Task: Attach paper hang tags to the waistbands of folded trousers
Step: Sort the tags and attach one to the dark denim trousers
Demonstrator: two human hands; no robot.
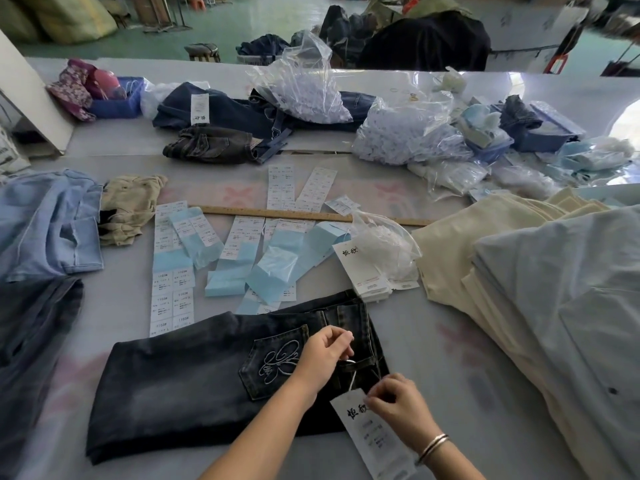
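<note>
- Hang tag [372, 433], white printed paper, lies at the near edge of the surface [433, 341]; the right hand [398, 405] pinches its top corner.
- At 10 o'clock from it, the left hand [320, 356] pinches the tag's white string [350, 362] at the waistband of dark folded trousers [180, 379].
- Stacked cream trousers [485, 258] crowd 3 o'clock; open surface lies between.

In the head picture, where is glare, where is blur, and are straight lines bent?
In the head view: soft, even light with weak shadows; a blown-out white glare patch at the right edge; the table edges curve from the wide lens, while the wooden ruler near the middle looks almost straight; the dark jeans and hang tag are fairly sharp, the left corners smeared.
</note>
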